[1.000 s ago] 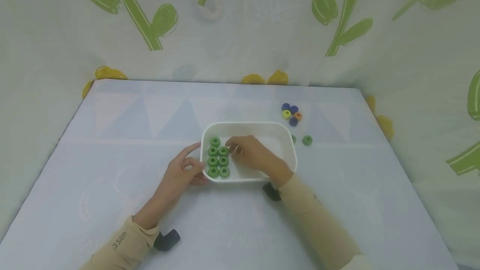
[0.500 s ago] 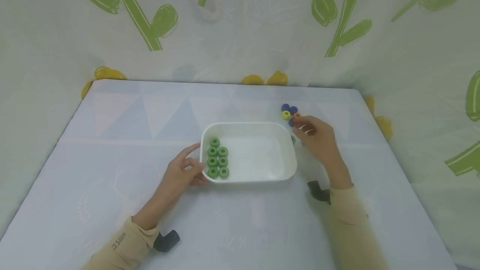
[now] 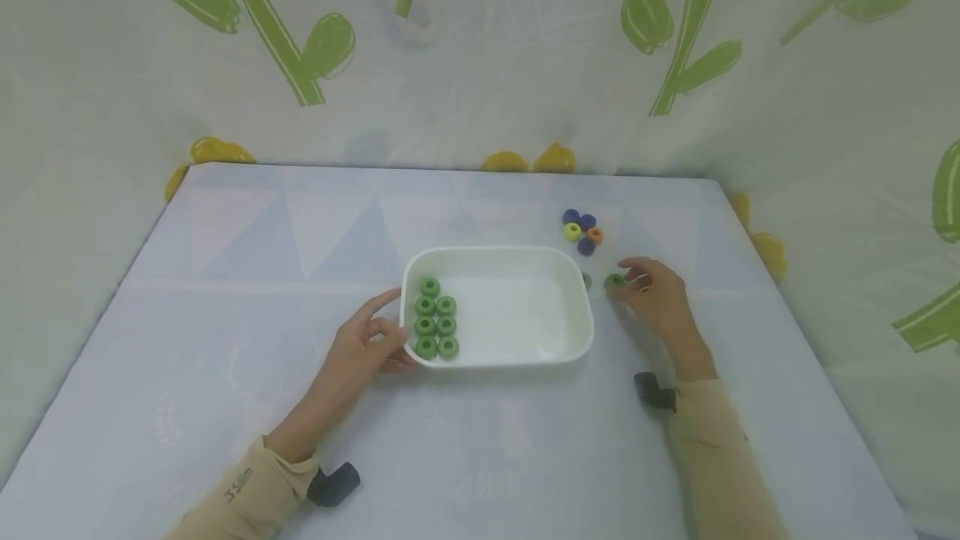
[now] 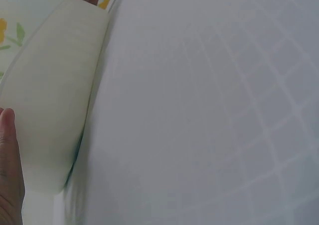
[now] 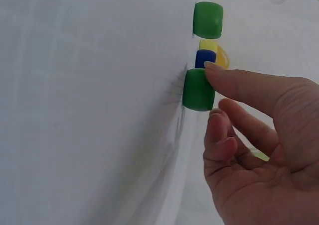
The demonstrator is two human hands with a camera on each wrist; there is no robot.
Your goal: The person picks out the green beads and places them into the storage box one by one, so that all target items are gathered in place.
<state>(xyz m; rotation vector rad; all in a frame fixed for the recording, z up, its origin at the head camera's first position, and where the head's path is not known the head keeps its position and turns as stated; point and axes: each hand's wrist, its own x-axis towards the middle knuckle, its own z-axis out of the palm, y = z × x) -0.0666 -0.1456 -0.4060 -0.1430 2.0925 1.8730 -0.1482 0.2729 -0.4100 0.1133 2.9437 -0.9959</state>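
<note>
A white rectangular tray (image 3: 510,248) sits mid-table, with several round green beads (image 3: 446,305) in two columns at its left end. My left hand (image 3: 363,340) holds that end, the thumb at the near rim and the index finger stretched toward the far corner; in the left wrist view the thumb lies along the tray's side (image 4: 55,100). Right of the tray, my right hand (image 3: 660,298) has thumb and fingers about a single green bead (image 5: 198,89) standing on the table. The thumb tip overlaps the bead's edge and curled fingertips are close at its other side.
Another green bead (image 3: 587,280) stands partly hidden behind the tray's right rim. Farther back is a small cluster of blue (image 3: 572,217), yellow (image 3: 572,232) and orange (image 3: 595,235) beads. A pale patterned cloth covers the table (image 3: 262,340), and a leaf-print curtain hangs behind.
My right hand has left the tray, passed close to the coloured cluster, and come down to the lone green bead at the right. The left hand and the tray have stayed put.
</note>
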